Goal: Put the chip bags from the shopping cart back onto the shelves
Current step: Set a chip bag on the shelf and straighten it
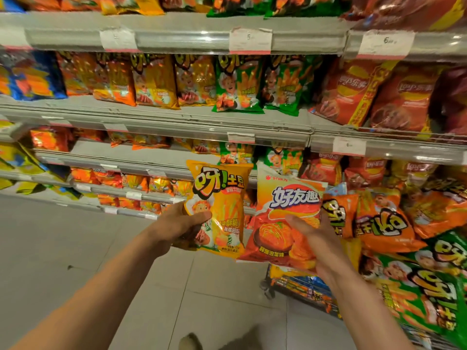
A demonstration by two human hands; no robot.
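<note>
The shelves (192,117) fill the view ahead of you, tier on tier of grey boards with price tags along their front edges, stocked with orange, yellow, green and red chip bags. Below them runs the pale tiled floor (75,248). At your right stands the shopping cart (303,289), only its wire side and a wheel showing, heaped with bags: a big green bag (424,294) lies nearest you, and orange bags (379,223) lie above it.

Your left hand (182,223) grips a yellow bag (222,200) by its lower left edge, thumb curled across the front, holding it upright in front of the lower shelves. Your right hand (313,238) holds a red-orange bag (285,213) just beside the yellow one, thumb pressed on its face and the fingers behind it, out of sight. The two bags sit side by side, edges close or touching; you cannot tell which. Both are clear of the cart and not on any shelf.
</note>
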